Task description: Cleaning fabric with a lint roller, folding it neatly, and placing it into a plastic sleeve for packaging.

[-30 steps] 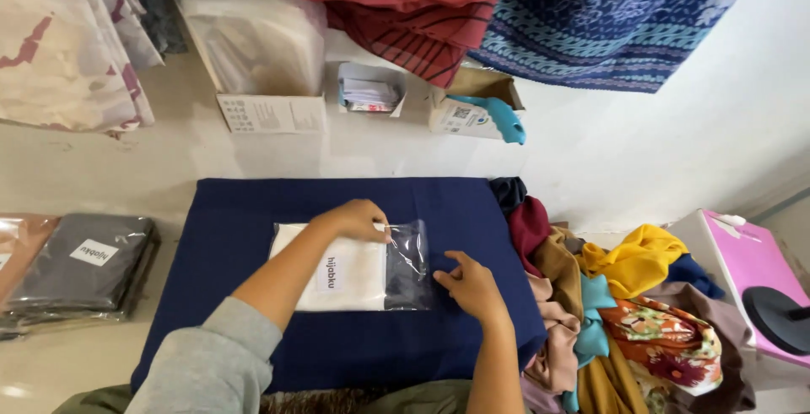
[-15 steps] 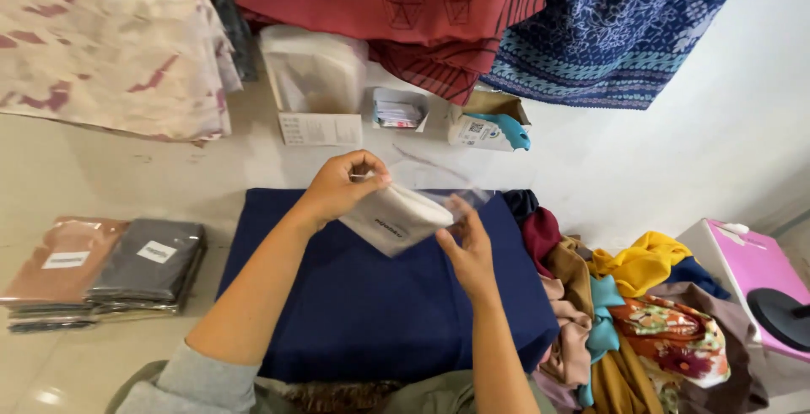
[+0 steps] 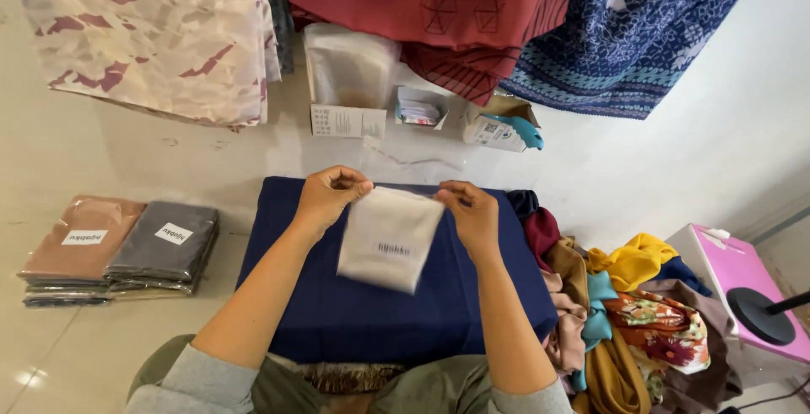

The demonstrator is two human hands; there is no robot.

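Observation:
A clear plastic bag with a folded white cloth inside (image 3: 388, 238) hangs in the air above a dark blue cushion (image 3: 371, 313). My left hand (image 3: 329, 197) pinches the bag's top left corner. My right hand (image 3: 470, 211) pinches its top right corner. The bag hangs down between them, with a small label on its lower front.
Two stacks of bagged cloths, brown (image 3: 80, 245) and grey (image 3: 164, 245), lie on the floor at left. A heap of coloured scarves (image 3: 624, 313) sits at right beside a pink box (image 3: 734, 287). Boxes (image 3: 350, 85) and hanging fabrics (image 3: 439, 9) stand ahead.
The bagged white cloth lay flat on the blue cushion a second ago. Both hands have lifted it and now hold it upright by its top corners.

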